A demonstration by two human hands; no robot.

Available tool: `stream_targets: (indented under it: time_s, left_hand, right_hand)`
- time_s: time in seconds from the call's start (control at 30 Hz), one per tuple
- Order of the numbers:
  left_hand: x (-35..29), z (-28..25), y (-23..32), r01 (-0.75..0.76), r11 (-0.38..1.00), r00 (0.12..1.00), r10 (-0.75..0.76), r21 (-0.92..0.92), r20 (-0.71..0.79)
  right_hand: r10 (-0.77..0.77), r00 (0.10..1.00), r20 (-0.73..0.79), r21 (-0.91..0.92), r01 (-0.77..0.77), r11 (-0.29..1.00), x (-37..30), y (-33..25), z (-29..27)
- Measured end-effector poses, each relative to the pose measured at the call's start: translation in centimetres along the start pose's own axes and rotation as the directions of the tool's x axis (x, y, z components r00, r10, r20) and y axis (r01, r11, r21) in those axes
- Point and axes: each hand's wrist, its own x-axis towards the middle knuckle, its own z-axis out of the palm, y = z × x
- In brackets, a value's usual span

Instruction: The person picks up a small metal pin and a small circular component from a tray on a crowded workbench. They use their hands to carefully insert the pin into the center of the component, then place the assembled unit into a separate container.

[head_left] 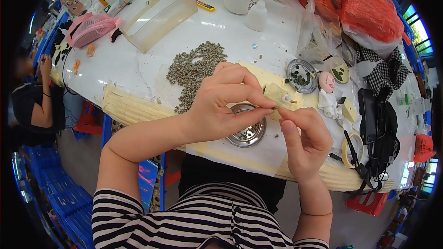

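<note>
My left hand [226, 100] holds a tiny dark piece [275, 108] in a pinch between thumb and forefinger. Its kind is too small to make out. My right hand [305, 139] meets it there, fingers curled and forefinger tip at the piece; what that hand grips is hidden. Beneath my left hand, a round steel dish [249, 140] holds a few small dark bits. Just beyond my fingertips is a pale yellow block [276, 93] with a small clear knob-like part. A heap of small grey-brown parts [194, 67] lies to the left of my hands.
Another steel dish [302, 76] with dark green bits stands at right, near a pink round item [326, 82]. A tape roll [352, 150] and black bag [383, 129] lie farther right. A white squeeze bottle [256, 17] stands behind. Another person [39, 97] sits at far left.
</note>
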Motion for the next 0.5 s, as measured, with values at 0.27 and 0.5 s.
stream_targets:
  time_s: [0.27, 0.5]
  left_hand:
    - [0.04, 0.0, 0.1, 0.0, 1.0, 1.0, 0.0, -0.03, 0.002]
    - [-0.04, 0.0, 0.07, -0.011, 0.999, 1.0, 0.012, -0.044, 0.015]
  right_hand:
    - [0.015, 1.0, 0.02, -0.012, -0.015, 1.0, 0.06, 0.15, 0.06]
    - [0.219, 0.974, 0.057, 0.175, -0.226, 0.958, -0.12, -0.16, 0.2]
